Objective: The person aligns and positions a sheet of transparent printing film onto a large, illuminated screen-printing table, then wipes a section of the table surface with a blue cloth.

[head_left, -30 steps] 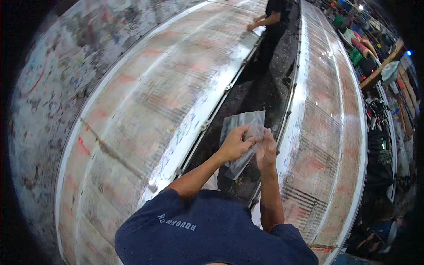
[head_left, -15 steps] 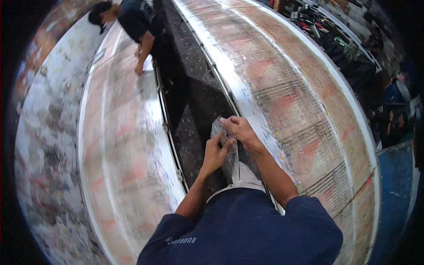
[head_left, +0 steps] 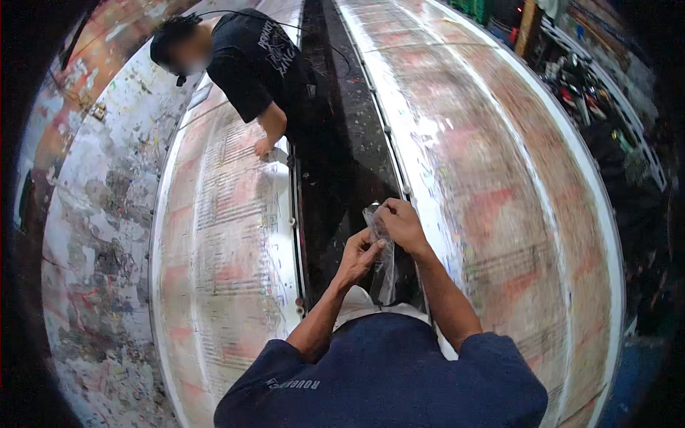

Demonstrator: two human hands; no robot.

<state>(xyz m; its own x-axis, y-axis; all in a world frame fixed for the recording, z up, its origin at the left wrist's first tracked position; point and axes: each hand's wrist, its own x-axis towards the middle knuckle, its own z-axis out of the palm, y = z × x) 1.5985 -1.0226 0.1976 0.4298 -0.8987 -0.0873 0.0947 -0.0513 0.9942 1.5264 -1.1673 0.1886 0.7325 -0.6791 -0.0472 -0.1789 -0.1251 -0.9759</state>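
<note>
A crumpled strip of clear plastic film [head_left: 387,274] hangs in front of my waist, over the dark gap between two long tables. Its upper end is pinched in my right hand [head_left: 402,227], fingers bent and closed. Just below and to the left, my left hand [head_left: 361,257] grips the same film between thumb and fingers. The hands almost touch each other. Folds of the film show between them, and its lower end dangles toward my light trousers.
Long, stained tables run along both sides, the left table [head_left: 235,271] and the right table [head_left: 499,214]. A co-worker [head_left: 260,60] in dark clothes leans over the left one. Between them lies a narrow dark floor [head_left: 349,135]. A paint-spattered wall [head_left: 93,250] rises at left.
The view has shifted, so the tables and co-worker appear farther right and lower. The co-worker's arm still reaches to the left table. Both my hands keep hold of the film, with slight finger movement.
</note>
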